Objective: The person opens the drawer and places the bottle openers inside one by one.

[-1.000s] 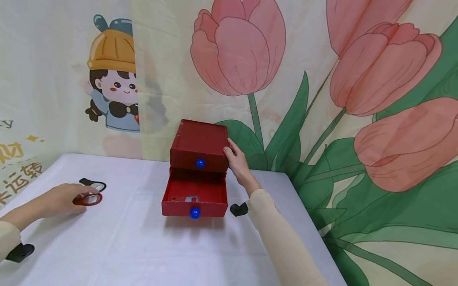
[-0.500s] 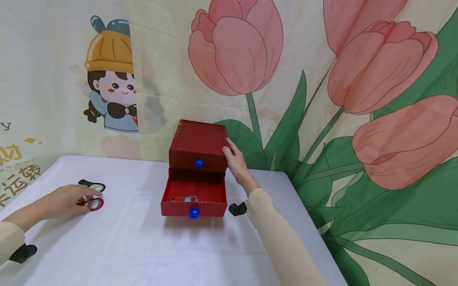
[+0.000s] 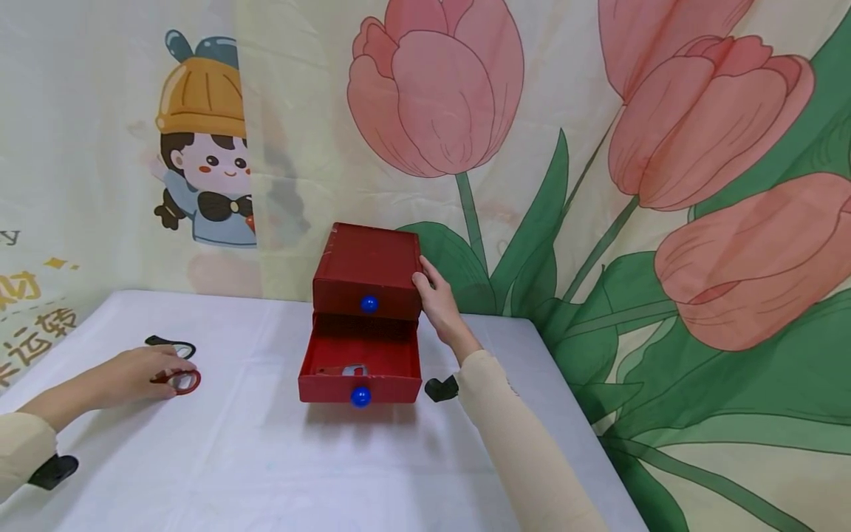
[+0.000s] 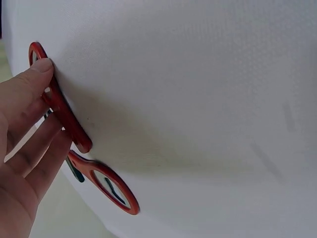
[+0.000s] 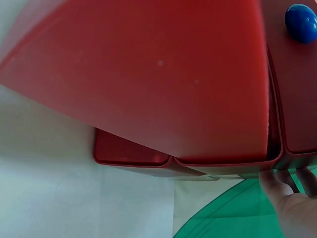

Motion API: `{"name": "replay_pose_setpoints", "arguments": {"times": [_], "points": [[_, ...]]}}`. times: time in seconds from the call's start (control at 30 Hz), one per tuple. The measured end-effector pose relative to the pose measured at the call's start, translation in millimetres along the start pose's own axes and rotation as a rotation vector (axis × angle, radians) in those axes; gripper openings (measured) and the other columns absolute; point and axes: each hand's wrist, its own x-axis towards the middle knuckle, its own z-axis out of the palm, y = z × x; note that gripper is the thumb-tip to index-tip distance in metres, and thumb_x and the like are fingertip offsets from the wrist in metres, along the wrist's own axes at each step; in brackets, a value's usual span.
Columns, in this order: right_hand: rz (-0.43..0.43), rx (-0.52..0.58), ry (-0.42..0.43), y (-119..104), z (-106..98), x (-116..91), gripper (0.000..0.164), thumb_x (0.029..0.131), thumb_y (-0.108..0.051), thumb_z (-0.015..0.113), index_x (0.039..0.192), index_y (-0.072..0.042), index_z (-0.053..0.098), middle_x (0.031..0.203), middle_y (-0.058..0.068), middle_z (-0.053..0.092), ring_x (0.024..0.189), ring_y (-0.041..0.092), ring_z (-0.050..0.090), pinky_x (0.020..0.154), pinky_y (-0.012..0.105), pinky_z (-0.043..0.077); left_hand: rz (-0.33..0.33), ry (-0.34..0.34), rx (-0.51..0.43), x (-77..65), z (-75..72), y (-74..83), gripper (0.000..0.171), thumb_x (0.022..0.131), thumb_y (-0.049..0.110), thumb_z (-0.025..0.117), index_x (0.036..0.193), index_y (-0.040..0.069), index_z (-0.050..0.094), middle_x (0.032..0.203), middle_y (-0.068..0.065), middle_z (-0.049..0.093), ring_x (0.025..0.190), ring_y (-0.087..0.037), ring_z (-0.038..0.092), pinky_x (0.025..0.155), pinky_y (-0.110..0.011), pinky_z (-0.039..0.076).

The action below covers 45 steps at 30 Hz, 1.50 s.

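My left hand pinches a red-rimmed magnifying glass between thumb and fingers, close above the white table. Beside it lies a second magnifying glass, dark in the head view but red-rimmed in the left wrist view. My right hand touches the right side of a red drawer box, its fingers fairly straight. One drawer of the box is pulled out, below a closed upper drawer with a blue knob. A small item with a silver-grey part lies inside the pulled-out drawer; its kind is unclear.
The white-covered table reaches back to a printed cloth backdrop with tulips. In the right wrist view another red compartment shows beyond the pulled-out drawer. The pulled-out drawer juts forward above the table.
My left hand has moved a little to the right with the magnifying glass, whose lens has swung slightly toward me. The right hand and the drawer box stay in place.
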Motion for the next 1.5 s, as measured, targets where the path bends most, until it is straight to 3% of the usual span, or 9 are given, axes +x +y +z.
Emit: {"name": "replay_pose_setpoints", "arguments": {"times": [0.1,0.27,0.33,0.53,0.63,0.77,0.87,1.1,1.5], "points": [[0.002,-0.003,0.001,0.0,0.2,-0.5,0.062,0.113,-0.041,0.045,0.171,-0.028,0.026,0.171,0.006,0.033,0.152,0.030,0.040,0.120,0.051,0.044,-0.010,0.000,-0.015,1.1,-0.8,2.1,0.042,0.083,0.023,0.091,0.120,0.007,0.078,0.112,-0.011,0.068,0.092,-0.016,0.064,0.076,-0.039,0.060],[-0.003,-0.006,0.000,-0.4,0.7,-2.8,0.062,0.113,-0.040,0.044,0.171,-0.027,0.024,0.172,0.005,0.033,0.153,0.031,0.038,0.120,0.053,0.043,-0.050,-0.009,-0.088,3.7,-6.1,9.3,0.047,0.087,0.024,0.087,0.125,0.001,0.074,0.121,-0.025,0.068,0.107,-0.041,0.067,0.085,-0.059,0.061],[-0.003,-0.007,0.000,-0.7,0.7,-3.2,0.062,0.113,-0.041,0.044,0.171,-0.027,0.024,0.172,0.005,0.031,0.154,0.031,0.037,0.121,0.053,0.043,-0.053,-0.011,-0.105,4.9,-8.8,12.9,0.048,0.088,0.025,0.086,0.127,0.000,0.072,0.123,-0.025,0.068,0.111,-0.044,0.066,0.086,-0.059,0.061],[-0.003,-0.019,0.002,-1.2,-0.3,-3.0,0.062,0.114,-0.043,0.042,0.171,-0.028,0.024,0.174,0.003,0.027,0.157,0.029,0.032,0.123,0.054,0.039,0.057,0.087,-0.060,10.6,-12.8,20.5,0.043,0.086,0.023,0.089,0.123,0.005,0.075,0.107,0.003,0.067,0.090,-0.008,0.063,0.072,-0.028,0.057],[-0.007,-0.018,0.004,-1.0,-0.8,-2.3,0.062,0.114,-0.043,0.042,0.171,-0.028,0.024,0.175,0.003,0.026,0.158,0.029,0.030,0.124,0.055,0.037,0.140,0.179,-0.048,13.2,-17.2,25.1,0.040,0.083,0.017,0.092,0.118,0.007,0.077,0.099,0.010,0.063,0.081,0.003,0.054,0.066,-0.024,0.052],[-0.011,-0.016,-0.004,0.7,-1.1,-0.8,0.062,0.114,-0.043,0.042,0.171,-0.028,0.023,0.175,0.002,0.026,0.159,0.027,0.028,0.125,0.054,0.036,0.187,0.258,-0.046,15.0,-27.1,35.2,0.041,0.079,0.012,0.093,0.117,0.012,0.077,0.096,0.013,0.062,0.079,0.008,0.051,0.063,-0.022,0.050],[-0.019,-0.019,-0.009,1.6,-1.3,-0.1,0.062,0.114,-0.044,0.042,0.171,-0.029,0.023,0.175,0.002,0.026,0.159,0.027,0.027,0.125,0.053,0.035,0.179,0.257,-0.047,19.2,-37.0,46.1,0.043,0.080,0.014,0.094,0.119,0.014,0.077,0.099,0.013,0.065,0.081,0.008,0.055,0.065,-0.021,0.054],[-0.006,-0.027,-0.009,3.7,-0.4,-1.6,0.063,0.113,-0.044,0.043,0.171,-0.029,0.024,0.175,0.001,0.026,0.160,0.026,0.025,0.126,0.054,0.034,0.151,0.146,-0.092,36.4,-61.9,78.9,0.043,0.086,0.026,0.091,0.123,0.011,0.076,0.106,0.008,0.069,0.082,0.005,0.063,0.070,-0.021,0.060],[-0.017,-0.002,-0.020,-1.1,-3.2,-2.4,0.063,0.114,-0.040,0.044,0.171,-0.025,0.022,0.175,0.003,0.026,0.158,0.028,0.030,0.123,0.052,0.039,0.195,0.134,-0.116,66.0,-93.2,144.7,0.043,0.085,0.028,0.092,0.123,0.015,0.077,0.103,0.008,0.068,0.085,0.000,0.066,0.070,-0.018,0.059]]}}
